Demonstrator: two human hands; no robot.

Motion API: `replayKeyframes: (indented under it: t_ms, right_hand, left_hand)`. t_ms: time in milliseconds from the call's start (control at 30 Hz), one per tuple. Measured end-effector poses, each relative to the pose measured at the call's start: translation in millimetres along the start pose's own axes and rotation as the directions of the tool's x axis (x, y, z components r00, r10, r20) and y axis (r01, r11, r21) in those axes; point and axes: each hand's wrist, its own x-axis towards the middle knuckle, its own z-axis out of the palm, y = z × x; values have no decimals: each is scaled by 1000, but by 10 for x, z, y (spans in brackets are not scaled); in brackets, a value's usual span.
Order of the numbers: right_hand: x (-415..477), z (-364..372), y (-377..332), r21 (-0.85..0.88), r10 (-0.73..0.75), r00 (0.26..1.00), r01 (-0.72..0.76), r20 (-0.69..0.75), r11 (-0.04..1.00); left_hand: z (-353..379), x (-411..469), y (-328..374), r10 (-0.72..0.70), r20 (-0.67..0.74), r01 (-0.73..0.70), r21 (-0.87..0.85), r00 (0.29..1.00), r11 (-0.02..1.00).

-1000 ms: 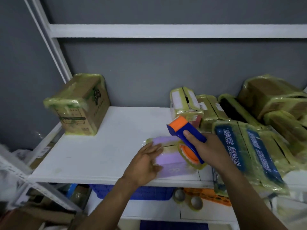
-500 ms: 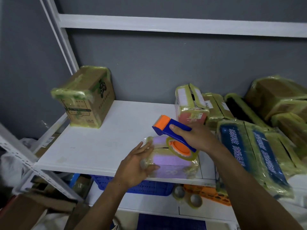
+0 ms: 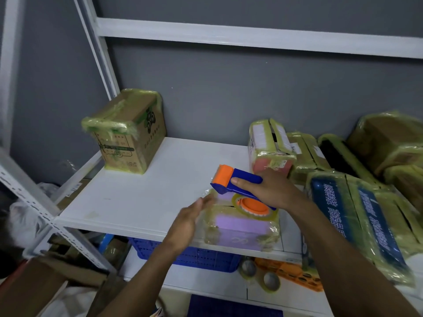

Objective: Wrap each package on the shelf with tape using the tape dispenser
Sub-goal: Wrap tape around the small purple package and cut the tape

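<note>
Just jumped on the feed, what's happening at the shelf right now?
A person is taping the purple package at the front edge of the white shelf. Their right hand grips the blue-and-orange tape dispenser, which is on top of the package. The left hand, fingers straight and blurred, is at the package's left side. The cardboard box at back left and the blue-printed package on the right already show yellowish tape.

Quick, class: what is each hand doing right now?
Left hand: open, fingers straight, at the purple package's side.
Right hand: gripping the tape dispenser.
</note>
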Motion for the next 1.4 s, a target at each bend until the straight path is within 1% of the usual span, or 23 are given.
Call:
replayKeyframes:
  t_ms: [33,67,100,133,300,400,467,533,667,767,867,967,1067,1200,1300,1400]
  right_hand:
    - [-4,-5,16,12,-9,1000,9,1,1000]
    - [-12,-9,27,26,-23,1000,23,4,999]
    - [-20,-9,44,37,-42,999,42,8,998]
    - [-29,-4,61,44,-63,998,62,11,997]
    - [-83,6,141,92,-143,990,141,17,986]
    - [-90,-12,210,127,-179,984,176,14,976]
    - [-98,-19,245,128,-204,979,201,11,971]
    - [-120,-30,248,138,-222,975,219,6,966]
    - [-170,-59,214,161,-228,974,222,16,962]
    - [-178,-53,209,156,-234,972,228,16,961]
    - [-193,-59,165,135,-231,973,229,2,964]
    - [-194,-69,98,119,-228,973,225,18,967]
    - [-175,-94,70,67,-225,974,222,36,973]
    - [-169,-198,107,10,-184,983,184,25,983]
    - [-146,-235,96,-72,-172,984,174,37,982]
    - [-124,-201,55,-125,-158,987,162,42,979]
  left_hand:
    - [7,3,74,-32,-101,27,-45,994,999]
    - [11,7,162,-57,-196,49,-45,979,998]
    - [12,28,245,-66,-260,59,-37,963,998]
    - [19,54,317,-71,-283,60,-47,957,997]
    - [63,134,603,-205,-234,156,-211,950,965]
    - [105,129,676,-182,-192,135,-238,964,962]
    - [133,130,659,-155,-195,106,-242,968,964]
    - [148,125,667,-152,-208,103,-228,966,968]
    - [163,116,671,-148,-175,113,-191,973,975]
    - [144,96,666,-137,-216,90,-216,967,972]
    - [92,95,684,-124,-263,78,-180,957,981]
    - [54,95,698,-135,-277,88,-177,951,980]
    - [8,78,700,-143,-303,87,-191,942,978]
    - [-194,53,612,-149,-410,63,-217,900,974]
    - [-265,25,526,-167,-401,80,-226,901,971]
    - [-248,15,466,-181,-425,87,-230,887,969]
